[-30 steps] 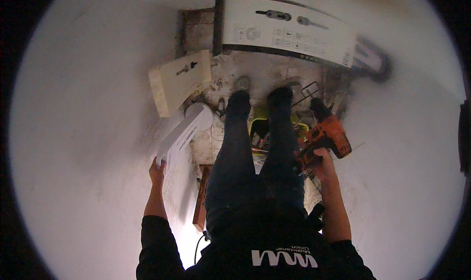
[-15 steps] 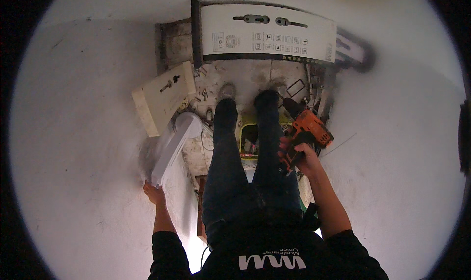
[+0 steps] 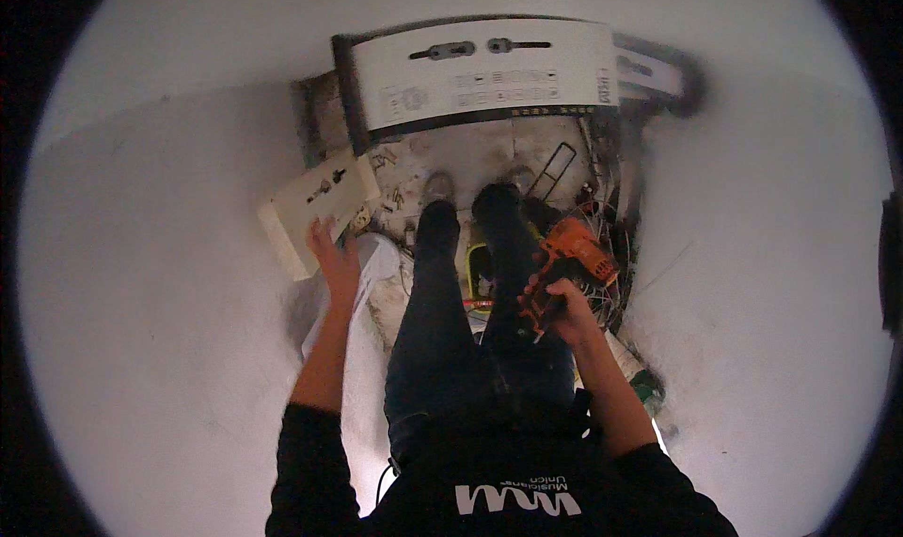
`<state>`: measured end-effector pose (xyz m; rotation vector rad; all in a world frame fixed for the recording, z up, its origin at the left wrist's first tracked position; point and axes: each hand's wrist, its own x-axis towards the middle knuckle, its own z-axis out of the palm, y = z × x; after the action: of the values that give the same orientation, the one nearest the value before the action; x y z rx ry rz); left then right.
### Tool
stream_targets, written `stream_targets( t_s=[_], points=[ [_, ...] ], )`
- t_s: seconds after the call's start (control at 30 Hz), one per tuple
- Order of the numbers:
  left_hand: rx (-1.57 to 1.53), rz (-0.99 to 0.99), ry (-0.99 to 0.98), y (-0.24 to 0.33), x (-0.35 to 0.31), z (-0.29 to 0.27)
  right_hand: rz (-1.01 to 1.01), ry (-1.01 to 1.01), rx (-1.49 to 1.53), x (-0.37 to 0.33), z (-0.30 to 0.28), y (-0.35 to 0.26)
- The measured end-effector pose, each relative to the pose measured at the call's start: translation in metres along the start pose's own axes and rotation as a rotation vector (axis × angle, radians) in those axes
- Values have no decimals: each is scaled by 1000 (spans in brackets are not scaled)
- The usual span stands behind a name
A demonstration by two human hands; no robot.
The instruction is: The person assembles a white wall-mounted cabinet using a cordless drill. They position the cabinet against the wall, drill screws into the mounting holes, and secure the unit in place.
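My right hand is wrapped round the handle of an orange and black cordless drill, held at the right of my legs. At the left, my left hand is open with its fingers spread, over the near side of a small cream box with dark pictures on it. Whether the fingertips touch the box I cannot tell. Partly behind that hand and forearm is a long white piece with a rounded end.
A large white printed box stands ahead of my feet. Small loose pieces lie on the floor by the cream box. A dark rectangular frame is near my right foot. A yellow-green rimmed container shows between my legs. White walls rise on both sides.
My left hand has left the lower end of the long white piece and moved forward and right to the cream box. The drill has shifted slightly left and down in my right hand.
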<state>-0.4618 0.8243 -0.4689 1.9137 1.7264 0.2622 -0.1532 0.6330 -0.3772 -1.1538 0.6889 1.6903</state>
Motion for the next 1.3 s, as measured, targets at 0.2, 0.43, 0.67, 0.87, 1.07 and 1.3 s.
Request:
stream_targets(
  t_s=[0.2, 0.43, 0.67, 0.87, 1.07, 1.3],
  points=[
    [297, 201, 6, -89, 239, 64, 33, -37, 84, -5, -62, -15],
    [313, 248, 40, 73, 297, 88, -139, 134, 565, -16, -107, -6],
    [16, 162, -1352, 155, 94, 176, -323, 284, 639, 12, -80, 18],
    [-34, -376, -1714, 280, -56, 186, -437, 774, -219, 42, -61, 4],
    [-41, -548, -1598, 303, -71, 255, -449, 705, -418, 61, -115, -26],
    [-410, -988, -1267, 285, -74, 389, -688, 401, -327, 106, -277, -76]
  ],
)
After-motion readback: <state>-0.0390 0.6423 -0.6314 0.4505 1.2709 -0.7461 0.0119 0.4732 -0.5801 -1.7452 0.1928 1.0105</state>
